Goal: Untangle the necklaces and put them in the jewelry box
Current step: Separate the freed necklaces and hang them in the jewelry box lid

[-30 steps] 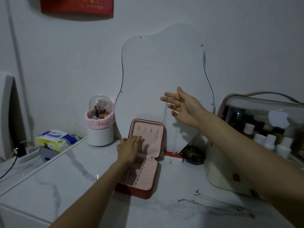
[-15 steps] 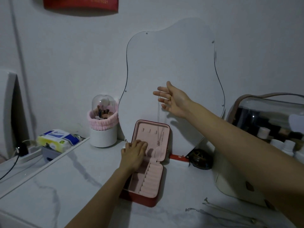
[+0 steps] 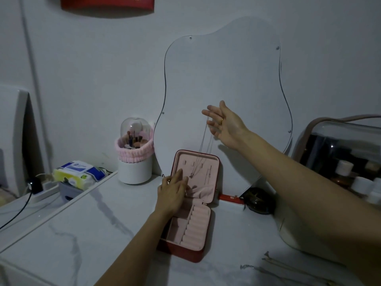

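Observation:
The red jewelry box (image 3: 182, 252) lies open on the marble table, its pink lid upright against the mirror. A thin silver necklace (image 3: 204, 139) hangs from the straight fingers of my right hand (image 3: 225, 125), which is raised above the lid. The chain drops down in front of the lid's hooks, and its pendant sits near the lid's middle. My left hand (image 3: 172, 191) rests flat against the lower part of the lid, at the pocket, with its fingers extended. More chains (image 3: 268, 267) lie loose on the table at the bottom right.
A wavy mirror (image 3: 226, 79) leans on the wall behind the box. A white brush holder (image 3: 135, 155) with a pink band stands to the left, with a pack of wipes (image 3: 76, 172) beyond it. A clear cosmetics case (image 3: 340, 153) and a dark round object (image 3: 257, 200) stand to the right.
My right hand has moved left with the necklace, so the chain now hangs in front of the open lid. My left hand has stayed at the lid.

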